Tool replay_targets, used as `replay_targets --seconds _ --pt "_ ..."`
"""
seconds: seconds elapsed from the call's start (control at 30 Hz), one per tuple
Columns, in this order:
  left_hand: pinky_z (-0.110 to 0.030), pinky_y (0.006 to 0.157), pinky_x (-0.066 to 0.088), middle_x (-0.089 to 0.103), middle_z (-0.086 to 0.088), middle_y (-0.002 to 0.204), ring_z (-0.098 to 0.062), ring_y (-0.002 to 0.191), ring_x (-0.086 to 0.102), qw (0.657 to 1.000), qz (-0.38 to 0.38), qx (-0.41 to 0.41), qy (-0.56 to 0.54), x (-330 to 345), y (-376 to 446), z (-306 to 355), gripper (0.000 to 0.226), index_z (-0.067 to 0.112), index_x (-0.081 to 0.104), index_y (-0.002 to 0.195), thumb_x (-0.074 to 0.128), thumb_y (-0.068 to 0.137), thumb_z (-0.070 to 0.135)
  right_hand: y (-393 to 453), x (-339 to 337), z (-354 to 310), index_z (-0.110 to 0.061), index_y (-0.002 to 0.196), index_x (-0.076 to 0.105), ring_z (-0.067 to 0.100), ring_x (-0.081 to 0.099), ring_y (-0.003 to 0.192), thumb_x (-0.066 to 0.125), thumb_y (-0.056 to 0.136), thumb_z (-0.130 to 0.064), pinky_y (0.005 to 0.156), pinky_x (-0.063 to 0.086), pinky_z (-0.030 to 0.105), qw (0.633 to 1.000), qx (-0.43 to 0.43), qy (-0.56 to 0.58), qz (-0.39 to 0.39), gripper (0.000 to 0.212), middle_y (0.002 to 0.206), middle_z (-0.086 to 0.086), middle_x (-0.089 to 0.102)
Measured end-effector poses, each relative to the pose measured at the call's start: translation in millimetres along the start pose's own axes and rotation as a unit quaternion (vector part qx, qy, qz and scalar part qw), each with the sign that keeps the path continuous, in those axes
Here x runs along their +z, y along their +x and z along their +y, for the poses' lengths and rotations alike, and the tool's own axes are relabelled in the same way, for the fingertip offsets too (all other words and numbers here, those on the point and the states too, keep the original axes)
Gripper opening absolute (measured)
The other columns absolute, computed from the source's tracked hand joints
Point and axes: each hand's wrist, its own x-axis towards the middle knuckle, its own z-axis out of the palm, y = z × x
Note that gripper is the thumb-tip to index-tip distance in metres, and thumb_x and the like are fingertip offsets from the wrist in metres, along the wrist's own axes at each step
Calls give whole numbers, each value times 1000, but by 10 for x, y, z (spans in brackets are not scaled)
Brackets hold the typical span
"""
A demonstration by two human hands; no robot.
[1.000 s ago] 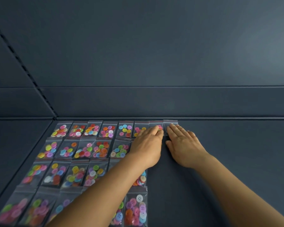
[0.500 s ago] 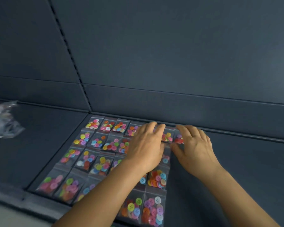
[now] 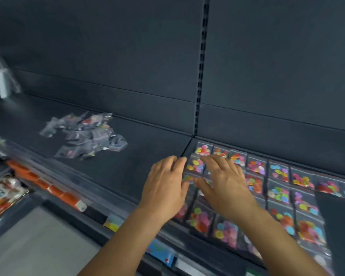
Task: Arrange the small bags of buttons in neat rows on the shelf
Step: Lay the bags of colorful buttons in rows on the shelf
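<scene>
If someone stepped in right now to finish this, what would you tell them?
Left hand: open, holding nothing, at the left edge of the grid.
Right hand: open, fingers spread above the arranged bags.
Done: several neat rows of button bags cover the right shelf section.
Left: a loose pile of bags lies on the left shelf section, unsorted. Fetch those and extend the rows.

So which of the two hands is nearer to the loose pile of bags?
Left. The left hand is just right of the loose pile of bags; the right hand is farther right, over the arranged bags.
</scene>
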Motion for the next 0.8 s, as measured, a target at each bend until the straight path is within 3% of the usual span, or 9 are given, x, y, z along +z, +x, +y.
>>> replay_targets --seconds 0.43,0.8 --pt "-32 113 21 32 -2 146 -21 136 27 998 -16 -63 -1 -479 -501 -2113 59 19 24 147 47 96 36 707 944 -2039 -26 145 25 16 22 138 40 93 -51 112 15 35 995 -55 53 -63 59 150 -5 27" --pt "-33 108 30 42 -2 139 -20 127 37 993 25 -112 -16 -652 -182 -3369 55 19 31 144 52 94 30 1742 1420 -2835 -23 143 30 19 24 138 43 94 -44 113 16 38 990 -102 67 -69 56 150 -3 30"
